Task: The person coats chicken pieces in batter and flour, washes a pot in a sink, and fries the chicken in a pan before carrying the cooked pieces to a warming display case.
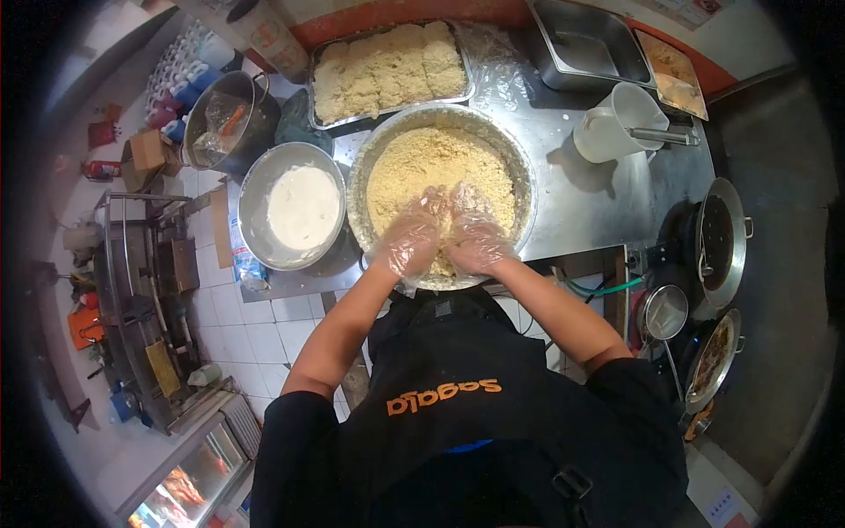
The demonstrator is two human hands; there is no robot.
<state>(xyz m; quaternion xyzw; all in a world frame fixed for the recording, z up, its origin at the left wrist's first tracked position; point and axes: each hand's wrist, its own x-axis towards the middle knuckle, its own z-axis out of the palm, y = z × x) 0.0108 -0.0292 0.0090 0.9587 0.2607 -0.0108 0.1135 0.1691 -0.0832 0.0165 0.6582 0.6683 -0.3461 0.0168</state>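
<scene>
Both hands wear clear plastic gloves and reach into a large round metal basin (358, 198) of pale yellow crumbs (440, 154). My left hand (412, 239) lies in the near left part of the crumbs, its fingers stretched forward and inward. Close beside it, my right hand (480, 238) mirrors that pose, fingers pointing forward. Crumbs coat the fingertips of both and partly hide them; whether anything lies under the hands cannot be seen. Left of the basin stands a metal bowl (251, 189) with thick white batter (304, 207).
Behind the basin, a rectangular tray (464, 88) holds crumb-coated pieces. A deep steel pan (590, 44) and a white pitcher (616, 123) with a metal handle across it stand at right. Two woks (735, 246) and a strainer (664, 312) are far right; a dark pot (255, 119) stands left.
</scene>
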